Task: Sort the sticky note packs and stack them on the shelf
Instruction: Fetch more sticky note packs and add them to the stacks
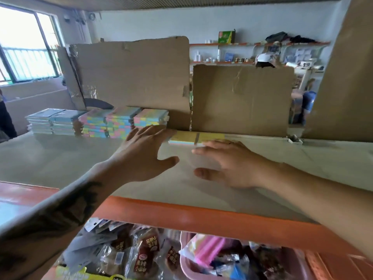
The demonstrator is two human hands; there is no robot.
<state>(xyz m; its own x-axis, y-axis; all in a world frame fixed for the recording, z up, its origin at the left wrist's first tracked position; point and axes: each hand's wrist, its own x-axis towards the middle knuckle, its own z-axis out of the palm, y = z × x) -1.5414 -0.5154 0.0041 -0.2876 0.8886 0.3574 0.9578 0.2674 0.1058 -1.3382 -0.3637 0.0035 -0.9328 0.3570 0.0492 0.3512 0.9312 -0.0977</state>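
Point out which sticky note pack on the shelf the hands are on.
The yellow-topped pack lying alone against the cardboard. The left hand and right hand both reach it with straight fingers; the other stacks stand off to the left, untouched.

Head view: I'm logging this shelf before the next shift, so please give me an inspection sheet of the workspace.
Surface: pale shelf board with an orange front rail.
Job's things: yellow-topped sticky note pack lying flat by the cardboard; pastel multicolour pack stacks and blue pack stacks at rear left.
Clutter: small pale scrap at rear right.
Grippers: left hand open, fingertips at the pack's left end; right hand open, fingers along its front edge.
Cables: nothing seen.
Surroundings: cardboard sheets behind; snack packets and a pink basket below; window at left.
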